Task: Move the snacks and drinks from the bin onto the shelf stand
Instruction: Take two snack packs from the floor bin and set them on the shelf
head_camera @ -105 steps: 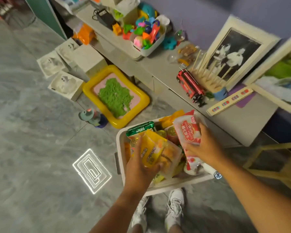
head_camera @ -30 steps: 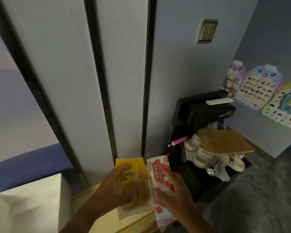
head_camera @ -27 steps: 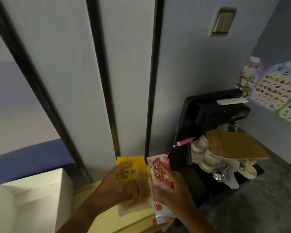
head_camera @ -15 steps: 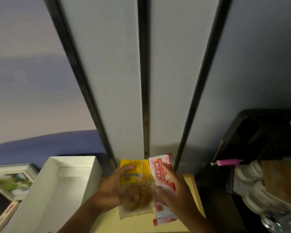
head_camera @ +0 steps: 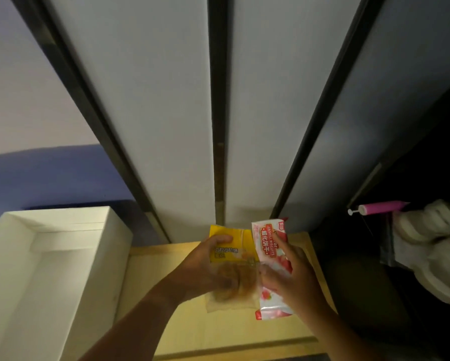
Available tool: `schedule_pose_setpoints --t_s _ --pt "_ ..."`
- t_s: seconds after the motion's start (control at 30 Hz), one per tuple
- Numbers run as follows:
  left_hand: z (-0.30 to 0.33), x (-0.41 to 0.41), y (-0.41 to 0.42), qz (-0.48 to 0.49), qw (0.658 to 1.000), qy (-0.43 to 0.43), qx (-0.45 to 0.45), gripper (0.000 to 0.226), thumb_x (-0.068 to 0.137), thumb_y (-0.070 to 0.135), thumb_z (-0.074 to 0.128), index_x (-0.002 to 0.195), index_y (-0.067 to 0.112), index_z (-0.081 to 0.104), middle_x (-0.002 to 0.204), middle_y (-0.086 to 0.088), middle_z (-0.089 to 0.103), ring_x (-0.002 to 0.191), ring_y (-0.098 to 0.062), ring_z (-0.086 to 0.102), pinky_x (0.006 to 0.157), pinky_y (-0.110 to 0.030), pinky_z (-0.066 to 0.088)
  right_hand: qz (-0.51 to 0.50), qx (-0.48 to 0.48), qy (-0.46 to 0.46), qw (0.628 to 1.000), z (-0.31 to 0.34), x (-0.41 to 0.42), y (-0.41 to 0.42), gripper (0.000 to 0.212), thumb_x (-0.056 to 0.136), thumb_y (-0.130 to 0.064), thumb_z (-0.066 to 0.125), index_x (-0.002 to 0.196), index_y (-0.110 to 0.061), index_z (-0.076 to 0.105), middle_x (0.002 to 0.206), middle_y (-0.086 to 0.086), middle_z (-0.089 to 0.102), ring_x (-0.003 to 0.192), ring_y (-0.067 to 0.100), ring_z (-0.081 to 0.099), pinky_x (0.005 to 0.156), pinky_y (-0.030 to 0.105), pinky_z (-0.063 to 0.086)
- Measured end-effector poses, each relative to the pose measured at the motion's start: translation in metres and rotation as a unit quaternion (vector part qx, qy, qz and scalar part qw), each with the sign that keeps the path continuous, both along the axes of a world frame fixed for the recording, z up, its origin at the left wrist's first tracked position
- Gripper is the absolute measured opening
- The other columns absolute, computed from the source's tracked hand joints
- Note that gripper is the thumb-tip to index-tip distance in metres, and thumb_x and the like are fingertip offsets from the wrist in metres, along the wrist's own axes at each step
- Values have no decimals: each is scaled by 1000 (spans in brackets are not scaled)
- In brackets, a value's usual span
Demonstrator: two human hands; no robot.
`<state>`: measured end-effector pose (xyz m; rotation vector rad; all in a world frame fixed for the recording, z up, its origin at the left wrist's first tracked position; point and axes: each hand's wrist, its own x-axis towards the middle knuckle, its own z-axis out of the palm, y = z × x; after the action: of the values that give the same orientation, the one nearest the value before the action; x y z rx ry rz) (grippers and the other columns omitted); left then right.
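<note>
Left hand (head_camera: 205, 267) wrapped round yellow pastry packet (head_camera: 231, 267), right hand (head_camera: 291, 277) gripped pink biscuit packet (head_camera: 272, 246) (side by side, touching), both held above pale wooden shelf stand (head_camera: 192, 332), open white box (head_camera: 49, 256) alongside.

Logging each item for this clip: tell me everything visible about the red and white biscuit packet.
The red and white plastic biscuit packet is a long, glossy sealed wrapper, white at the top with a red label reading "Jiashili Biscuits" plus Chinese characters, and pink-red strawberry pictures lower down. It is held lengthwise, top end towards the wall, above the pale wooden shelf top. The right hand has it in its grip, fingers curled over the front. Its left edge lies against the yellow and clear pastry packet held by the left hand.
</note>
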<state>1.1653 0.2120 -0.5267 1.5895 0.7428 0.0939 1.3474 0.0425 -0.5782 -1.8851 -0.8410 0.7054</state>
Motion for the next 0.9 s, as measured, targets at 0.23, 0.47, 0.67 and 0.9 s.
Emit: schedule_pose_setpoints --t_s 0.23,0.47,0.67,0.9 --pt "-31 16 4 -15 997 -7 74 90 63 11 95 134 38 47 133 11 48 113 -4 57 84 -12 50 15 -23 -69 997 -30 17 -6 73 85 -58 64 151 -45 37 141 -30 45 125 -9 53 92 14 54" --pt "-47 33 14 -70 982 6 178 91 64 35 94 139 43 44 144 20 23 131 -9 40 108 -20 43 1 -132 -284 950 -38 36 -4 79 87 -74 45 156 -41 28 156 -3 35 137 27 38 99 46 55" --pt "-50 33 16 -108 978 23 180 91 68 39 91 140 57 38 159 26 -11 147 -11 12 119 -36 33 -17 -134 -288 948 -34 33 -10 75 87 -67 52 154 -38 36 155 -2 33 130 23 37 97 37 47" --pt "-15 15 27 -52 978 17 199 83 73 50 84 143 53 40 162 24 9 145 6 19 119 -34 33 -19 -141 -300 943 10 29 -6 74 86 -66 41 148 -26 47 153 -4 41 133 17 35 103 44 50"
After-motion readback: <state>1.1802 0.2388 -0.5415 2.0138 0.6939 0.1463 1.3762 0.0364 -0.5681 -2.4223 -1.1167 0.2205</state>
